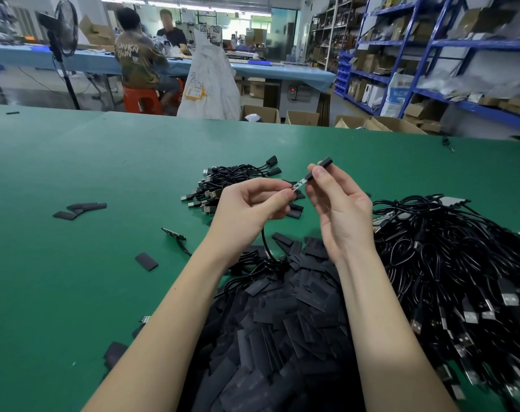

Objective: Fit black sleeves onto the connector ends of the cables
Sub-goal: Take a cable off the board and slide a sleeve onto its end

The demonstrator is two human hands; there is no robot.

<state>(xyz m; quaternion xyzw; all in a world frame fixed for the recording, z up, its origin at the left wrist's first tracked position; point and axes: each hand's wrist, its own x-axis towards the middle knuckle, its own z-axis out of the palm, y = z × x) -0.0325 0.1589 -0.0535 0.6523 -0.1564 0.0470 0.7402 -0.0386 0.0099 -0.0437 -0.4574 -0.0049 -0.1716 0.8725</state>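
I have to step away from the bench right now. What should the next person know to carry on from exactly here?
Left hand pinches the cable's bare board end. Right hand pinches a sleeve at the board's far end; the board is still mostly bare.
Loose sleeves are piled nearest you, unsleeved cables on the right, and a smaller cable bundle sits beyond the hands, seemingly sleeved.
Left: push this sleeve fully on, set the cable aside, then work through the right pile.
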